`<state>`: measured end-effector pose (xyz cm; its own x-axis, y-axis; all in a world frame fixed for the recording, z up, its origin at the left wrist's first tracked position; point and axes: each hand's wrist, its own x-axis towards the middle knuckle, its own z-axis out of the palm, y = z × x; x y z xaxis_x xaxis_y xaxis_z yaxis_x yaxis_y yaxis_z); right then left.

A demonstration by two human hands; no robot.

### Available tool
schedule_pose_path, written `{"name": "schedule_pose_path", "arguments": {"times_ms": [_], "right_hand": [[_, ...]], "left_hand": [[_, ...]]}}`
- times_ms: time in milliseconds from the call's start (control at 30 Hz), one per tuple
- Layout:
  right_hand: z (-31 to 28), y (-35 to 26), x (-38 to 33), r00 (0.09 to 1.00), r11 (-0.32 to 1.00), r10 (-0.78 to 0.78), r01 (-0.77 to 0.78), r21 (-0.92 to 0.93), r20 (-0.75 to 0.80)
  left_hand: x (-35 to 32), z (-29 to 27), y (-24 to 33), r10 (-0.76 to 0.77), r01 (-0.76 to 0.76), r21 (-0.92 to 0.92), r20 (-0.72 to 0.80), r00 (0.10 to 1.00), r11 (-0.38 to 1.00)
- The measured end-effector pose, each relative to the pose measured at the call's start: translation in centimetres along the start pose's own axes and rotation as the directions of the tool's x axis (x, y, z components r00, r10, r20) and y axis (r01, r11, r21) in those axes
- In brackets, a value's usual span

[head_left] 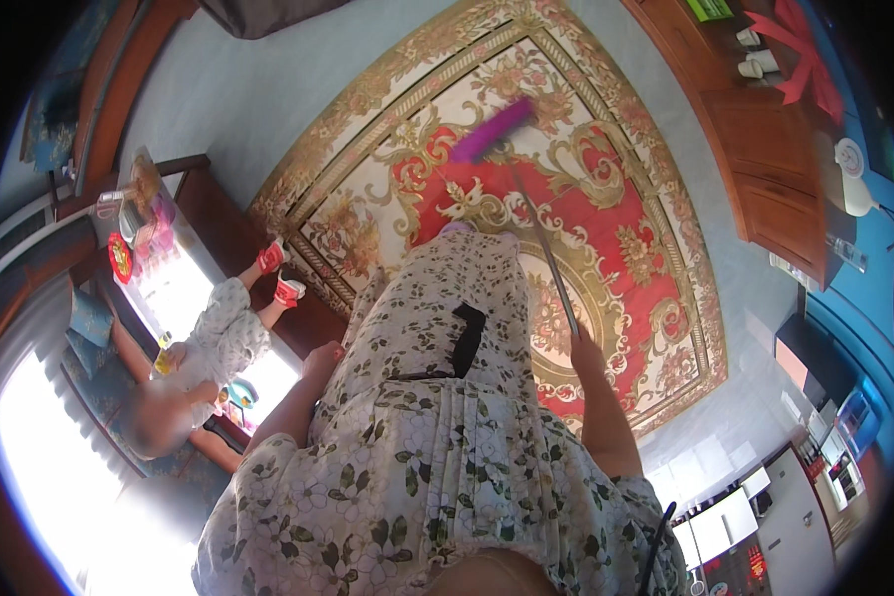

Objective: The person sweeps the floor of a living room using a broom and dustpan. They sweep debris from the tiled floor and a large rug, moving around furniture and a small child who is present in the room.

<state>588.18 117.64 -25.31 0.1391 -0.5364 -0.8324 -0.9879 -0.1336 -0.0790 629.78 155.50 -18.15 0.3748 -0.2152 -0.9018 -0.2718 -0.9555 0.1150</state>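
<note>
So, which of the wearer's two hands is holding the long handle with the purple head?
The right hand: it is closed around the grey handle, while the left hand is away from it, beside the flowered dress.

Carpet (656,273) lay on the floor (343,70), centre to far. Broom head (492,129) was over the carpet's far part; contact could not be told. Its handle (546,238) ran near and right to the right fingers (582,345). The dress (407,328) was between these and the left fingers (330,354). Tabletop (174,298) stood left of the carpet; a second person (230,323) was at it, on or beside unclear. Sofa (94,348) lay farther left. Cabinet (775,149) stood right of the carpet, cups (760,66) on top.
</note>
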Motion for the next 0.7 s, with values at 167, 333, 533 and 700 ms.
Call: {"name": "schedule_pose_path", "arguments": {"times_ms": [167,333,533,700], "right_hand": [[3.7,12.2,-12.2,0.955,0.934,0.286,-0.297,0.197,0.082],[0.6,14.9,-20.3,0.884,0.825,0.448,-0.467,0.320,0.135],[-0.9,12.8,-15.5,0.928,0.925,0.207,-0.083,0.370,-0.311],[-13.0,-8.1,-0.3,0.975,0.970,0.105,-0.057,0.237,-0.195]], "left_hand": [[1.2,0.8,3.3,-0.033,0.026,0.139,0.049,0.998,0.990],[1.9,0.1,6.6,-0.062,0.062,0.061,0.000,0.998,0.996],[3.4,-1.9,7.1,-0.146,0.143,0.120,0.011,0.989,0.982],[8.2,-6.3,7.7,-0.068,0.069,0.051,-0.007,0.998,0.996]]}}
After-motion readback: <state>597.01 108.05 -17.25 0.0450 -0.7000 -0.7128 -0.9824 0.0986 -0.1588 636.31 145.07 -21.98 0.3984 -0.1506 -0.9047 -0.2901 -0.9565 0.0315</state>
